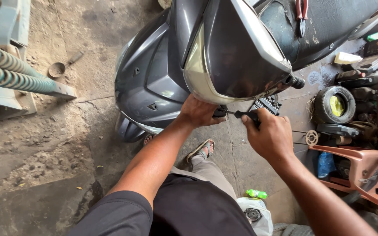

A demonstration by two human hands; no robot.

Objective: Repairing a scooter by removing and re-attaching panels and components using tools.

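Observation:
A grey scooter [154,65] stands in front of me, its front panel and headlight cowl [237,57] seen from above. My left hand [200,111] presses against the underside of the cowl, fingers curled there. My right hand [270,133] grips a screwdriver [241,114] with a black handle, its thin shaft pointing left toward my left hand under the cowl. What the tip touches is hidden by the cowl's edge.
Red-handled pliers [302,13] lie on the scooter seat. At right sit a small tyre [335,105], assorted parts and an orange plastic panel [364,168]. A green bottle [257,193] lies near my knee. Coiled springs on a metal frame [9,74] stand at left on the dirt floor.

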